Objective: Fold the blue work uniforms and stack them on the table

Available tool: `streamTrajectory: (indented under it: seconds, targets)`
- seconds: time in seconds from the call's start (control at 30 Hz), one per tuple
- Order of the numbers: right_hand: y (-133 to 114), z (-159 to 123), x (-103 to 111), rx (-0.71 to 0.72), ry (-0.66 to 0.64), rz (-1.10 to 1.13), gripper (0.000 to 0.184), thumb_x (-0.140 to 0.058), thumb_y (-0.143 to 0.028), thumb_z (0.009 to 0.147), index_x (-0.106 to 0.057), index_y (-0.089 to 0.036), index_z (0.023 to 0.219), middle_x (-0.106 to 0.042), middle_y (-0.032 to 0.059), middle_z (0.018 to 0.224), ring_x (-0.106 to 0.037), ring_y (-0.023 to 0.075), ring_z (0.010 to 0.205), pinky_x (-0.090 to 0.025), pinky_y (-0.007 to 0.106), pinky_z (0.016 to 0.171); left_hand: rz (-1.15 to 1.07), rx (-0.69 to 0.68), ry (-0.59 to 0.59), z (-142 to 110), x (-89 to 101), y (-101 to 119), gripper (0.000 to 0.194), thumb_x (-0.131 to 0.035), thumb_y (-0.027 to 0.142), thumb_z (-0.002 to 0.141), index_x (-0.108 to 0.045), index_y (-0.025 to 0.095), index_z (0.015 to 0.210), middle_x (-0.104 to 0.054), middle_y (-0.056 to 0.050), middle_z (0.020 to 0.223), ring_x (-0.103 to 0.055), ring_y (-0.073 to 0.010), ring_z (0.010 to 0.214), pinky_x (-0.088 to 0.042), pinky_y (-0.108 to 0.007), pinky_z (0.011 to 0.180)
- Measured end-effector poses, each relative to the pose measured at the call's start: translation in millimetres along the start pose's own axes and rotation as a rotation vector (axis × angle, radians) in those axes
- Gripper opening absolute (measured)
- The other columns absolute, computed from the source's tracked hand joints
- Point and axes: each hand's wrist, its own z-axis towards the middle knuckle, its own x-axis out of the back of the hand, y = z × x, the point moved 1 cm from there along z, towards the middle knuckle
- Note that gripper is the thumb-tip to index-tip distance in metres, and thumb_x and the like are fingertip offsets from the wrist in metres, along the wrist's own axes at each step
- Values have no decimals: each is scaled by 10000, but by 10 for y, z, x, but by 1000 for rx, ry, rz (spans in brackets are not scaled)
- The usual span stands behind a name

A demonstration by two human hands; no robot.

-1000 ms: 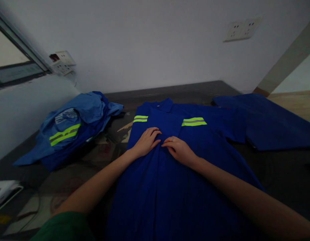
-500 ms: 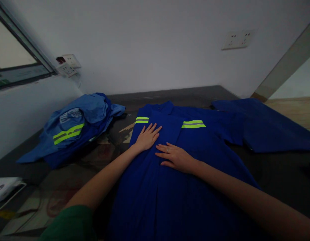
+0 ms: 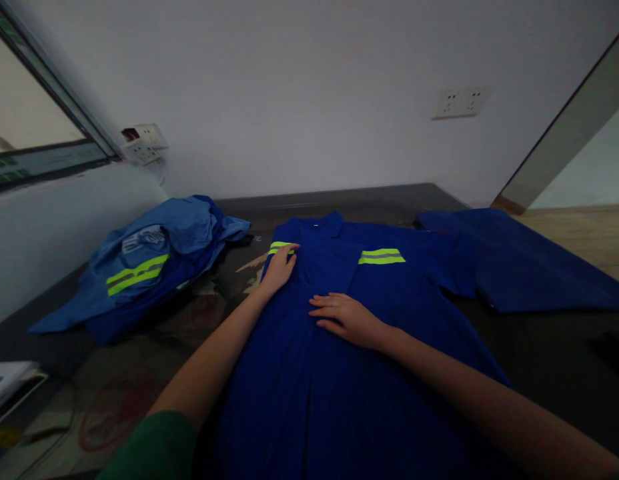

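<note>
So I've got this blue shirt (image 3: 389, 293) laid out on the dark worktop (image 3: 379, 199), collar toward the wall (image 3: 309, 100). My right hand (image 3: 350, 321) rests around its middle, fingers a bit spread, not gripping anything. My left hand (image 3: 278, 270) is by the yellow strip (image 3: 277, 249) near the side edge, fingers bent; honestly can't tell if they're pinching cloth. Crumpled clothes pile (image 3: 179, 220) sits off to the left.

Single head view, near, facing forward and down over tabletop (image 3: 389, 197); wall (image 3: 299, 93) across upper frame.
</note>
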Motion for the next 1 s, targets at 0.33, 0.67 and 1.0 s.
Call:
streamTrajectory:
  seconds: [0.33,0.67,1.0]
  targets:
    - [-74,812,116,-464,10,-342,283,-567,-358,902,-662,-124,1029,-703,142,989,-667,266,927,-510,351,756,-18,-182,-106,-25,30,-67,302,-484,72,802,-647,185,1030,-658,-65,1072,-580,-204,1060,-434,-425,1000]
    - [-40,1082,-55,-582,-78,-383,269,-430,-263,960,-632,-132,1079,-701,168,1025,-684,274,940,-514,358,747,20,-158,-129,-16,5,-153,367,-403,50,818,-654,194,1043,-649,-64,1094,-569,-188,1080,-435,-406,1005]
    - [-15,976,-64,-577,-59,-408,314,-413,-316,974,-547,-148,1203,-709,165,981,-690,272,892,-512,357,718,169,-206,-124,-39,-3,-137,318,-434,126,888,-610,159,1150,-597,-101,1172,-528,-206,1125,-421,-385,1013]
